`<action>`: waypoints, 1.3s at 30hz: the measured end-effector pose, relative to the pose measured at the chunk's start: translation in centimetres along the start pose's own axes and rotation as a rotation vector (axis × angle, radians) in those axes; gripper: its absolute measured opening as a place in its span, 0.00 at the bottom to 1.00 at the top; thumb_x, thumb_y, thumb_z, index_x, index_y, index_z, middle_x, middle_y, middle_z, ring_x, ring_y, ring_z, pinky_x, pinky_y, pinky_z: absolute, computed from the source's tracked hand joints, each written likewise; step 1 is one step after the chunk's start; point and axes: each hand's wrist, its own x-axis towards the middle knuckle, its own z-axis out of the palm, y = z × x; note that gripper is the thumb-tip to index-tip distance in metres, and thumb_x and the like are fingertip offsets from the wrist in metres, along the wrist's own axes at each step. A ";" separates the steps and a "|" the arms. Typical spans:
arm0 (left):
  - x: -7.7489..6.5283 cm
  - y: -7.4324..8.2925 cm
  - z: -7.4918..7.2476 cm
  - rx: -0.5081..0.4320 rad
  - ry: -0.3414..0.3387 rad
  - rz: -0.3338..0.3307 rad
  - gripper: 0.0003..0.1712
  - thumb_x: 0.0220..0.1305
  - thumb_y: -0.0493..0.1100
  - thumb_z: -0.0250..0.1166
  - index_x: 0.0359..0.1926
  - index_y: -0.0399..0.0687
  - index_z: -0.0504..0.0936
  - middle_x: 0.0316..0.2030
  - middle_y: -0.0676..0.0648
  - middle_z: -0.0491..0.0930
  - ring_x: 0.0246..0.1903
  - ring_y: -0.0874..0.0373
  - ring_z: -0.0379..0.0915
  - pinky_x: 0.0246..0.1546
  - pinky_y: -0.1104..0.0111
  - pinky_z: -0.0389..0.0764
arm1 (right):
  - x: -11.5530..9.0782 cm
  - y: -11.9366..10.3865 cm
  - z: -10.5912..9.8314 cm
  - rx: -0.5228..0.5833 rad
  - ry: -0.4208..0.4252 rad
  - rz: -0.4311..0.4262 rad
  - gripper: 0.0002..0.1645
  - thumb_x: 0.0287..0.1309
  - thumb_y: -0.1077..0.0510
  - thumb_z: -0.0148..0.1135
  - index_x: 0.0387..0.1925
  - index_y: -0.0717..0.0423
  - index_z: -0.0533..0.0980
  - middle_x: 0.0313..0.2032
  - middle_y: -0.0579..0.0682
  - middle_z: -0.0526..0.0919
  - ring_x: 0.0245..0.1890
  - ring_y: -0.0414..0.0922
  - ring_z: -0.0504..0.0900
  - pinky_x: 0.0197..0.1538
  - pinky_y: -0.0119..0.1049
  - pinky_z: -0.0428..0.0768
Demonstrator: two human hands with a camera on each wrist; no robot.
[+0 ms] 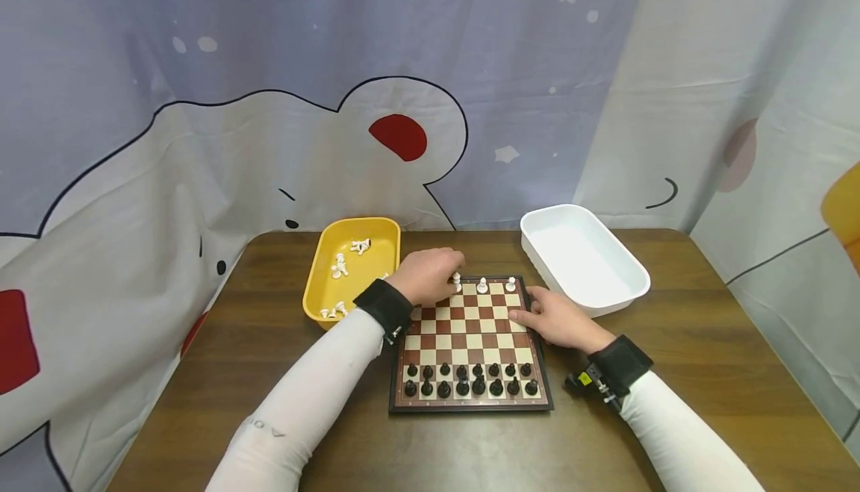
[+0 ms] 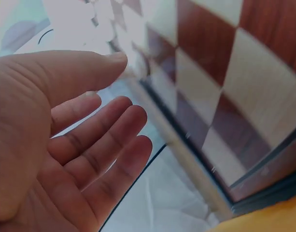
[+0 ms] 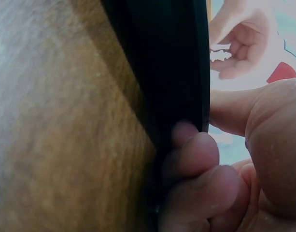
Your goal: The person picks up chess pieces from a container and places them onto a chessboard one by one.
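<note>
Left hand [image 1: 427, 275]: loosely spread, empty, at the chessboard's [image 1: 458, 339] eleven o'clock!
Right hand [image 1: 559, 319]: gripping its two o'clock edge!

Left hand [image 2: 61, 150] fills the left side, palm partly showing. Thumb [image 2: 85, 72] reaches right across the top; 4 fingers [image 2: 133, 125] sit below it, loosely bent, spaced off the thumb. Tips stop short of the checkered board [image 2: 201, 70], which runs up the right side at a slant: red-brown and cream squares, dark edge [image 2: 186, 144]. Blurred white shape [image 2: 135, 63] just past the thumb tip; can't tell if they touch. Yellow patch [image 2: 268, 220] bottom right. Pale backdrop [image 2: 162, 193], 1 black line behind the fingertips.
</note>
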 end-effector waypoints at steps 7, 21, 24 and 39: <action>-1.4 -1.2 -2.6 -0.149 0.062 -0.045 0.27 0.73 0.44 0.76 0.69 0.44 0.83 0.57 0.46 0.86 0.51 0.53 0.83 0.55 0.60 0.85 | 0.0 0.1 0.1 0.004 0.008 -0.008 0.52 0.80 0.42 0.65 0.78 0.82 0.59 0.23 0.47 0.79 0.19 0.42 0.72 0.26 0.38 0.69; -6.5 -6.1 -5.0 -0.313 0.221 -0.189 0.23 0.76 0.46 0.74 0.66 0.42 0.85 0.59 0.41 0.86 0.52 0.47 0.85 0.54 0.54 0.87 | 0.1 0.1 0.0 0.007 0.003 0.003 0.52 0.80 0.42 0.66 0.79 0.81 0.59 0.26 0.48 0.83 0.22 0.43 0.77 0.29 0.39 0.71; -7.5 -7.0 -4.8 -0.316 0.222 -0.207 0.23 0.76 0.45 0.73 0.65 0.40 0.85 0.60 0.39 0.86 0.52 0.45 0.85 0.55 0.52 0.87 | 0.1 0.0 0.0 0.008 0.002 0.009 0.52 0.80 0.42 0.66 0.79 0.81 0.59 0.26 0.48 0.83 0.22 0.43 0.76 0.28 0.39 0.71; -10.7 -10.3 -2.8 -0.316 0.146 -0.315 0.23 0.79 0.47 0.71 0.66 0.39 0.87 0.62 0.39 0.87 0.53 0.44 0.86 0.56 0.49 0.88 | 0.1 0.4 0.2 -0.007 -0.002 -0.009 0.52 0.81 0.41 0.65 0.79 0.81 0.59 0.23 0.47 0.80 0.19 0.42 0.72 0.26 0.36 0.67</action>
